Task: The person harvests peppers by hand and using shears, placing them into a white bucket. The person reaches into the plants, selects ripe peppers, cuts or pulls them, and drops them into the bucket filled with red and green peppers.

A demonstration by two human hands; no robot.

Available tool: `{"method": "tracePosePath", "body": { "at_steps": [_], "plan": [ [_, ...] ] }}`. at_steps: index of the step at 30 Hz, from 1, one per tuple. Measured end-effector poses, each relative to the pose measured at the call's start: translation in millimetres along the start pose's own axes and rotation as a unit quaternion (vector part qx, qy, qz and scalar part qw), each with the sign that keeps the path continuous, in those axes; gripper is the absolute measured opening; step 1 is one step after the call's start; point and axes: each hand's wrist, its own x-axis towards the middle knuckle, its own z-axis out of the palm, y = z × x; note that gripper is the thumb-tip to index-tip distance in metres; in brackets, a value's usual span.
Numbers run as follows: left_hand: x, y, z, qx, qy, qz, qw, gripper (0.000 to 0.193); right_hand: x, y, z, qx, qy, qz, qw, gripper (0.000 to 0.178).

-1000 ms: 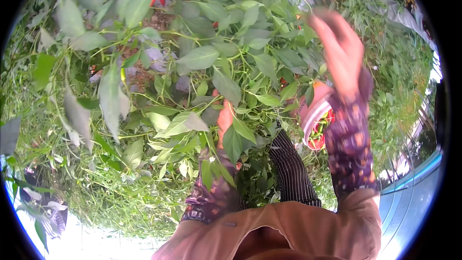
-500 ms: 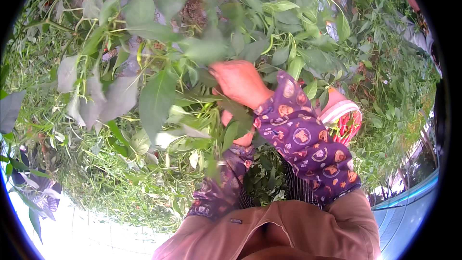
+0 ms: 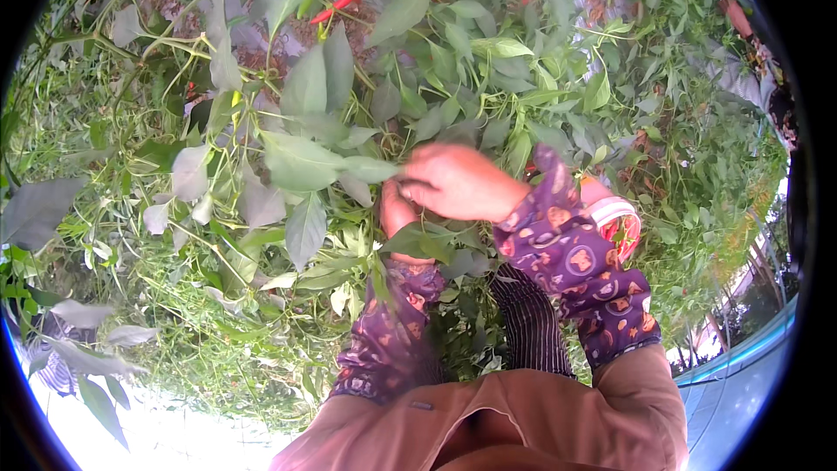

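My right hand, in a purple patterned sleeve, is over the middle of the pepper plants. Its fingers are curled and pressed together, slightly blurred; what they hold, if anything, is hidden. Just beneath its fingertips is my left hand, partly covered by leaves, with its fingers mostly out of sight. A broad green leaf reaches toward both hands. Beyond them, a red chili pepper hangs among the foliage. Beside my right sleeve stands a pink bucket with a pale rim, holding red chili peppers.
Dense pepper foliage surrounds my hands, with stems crossing at the left. Striped cloth shows behind leaves at the lower left. A blue surface curves along the lower right rim. My striped trouser leg is below my arms.
My right hand has shifted slightly right and down, its fingers now beside my left fingertips. The leaves around have swung, and the red pepper at the top shows more fully.
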Motion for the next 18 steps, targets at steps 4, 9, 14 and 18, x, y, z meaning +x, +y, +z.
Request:
{"method": "tracePosePath", "body": {
  "at_steps": [4,9,14,18],
  "plan": [
    [2.8,-1.7,-3.5,0.076,0.051,0.057,0.994,0.04,56.4,-5.8,-83.9,0.008,0.316,0.051,0.947,0.032],
    [3.1,-0.9,1.0,-0.007,0.048,0.007,0.999,0.036,88.1,21.7,-143.6,-0.135,0.303,0.12,0.936,0.039],
    [10.5,-2.0,-7.5,0.071,0.141,0.053,0.986,0.029,105.5,36.1,-125.1,-0.2,0.259,0.101,0.939,0.039],
    [22.6,-6.9,-13.8,0.011,0.097,0.059,0.994,0.045,92.9,40.7,-115.8,-0.214,0.283,0.082,0.931,0.039]
  ]
}}
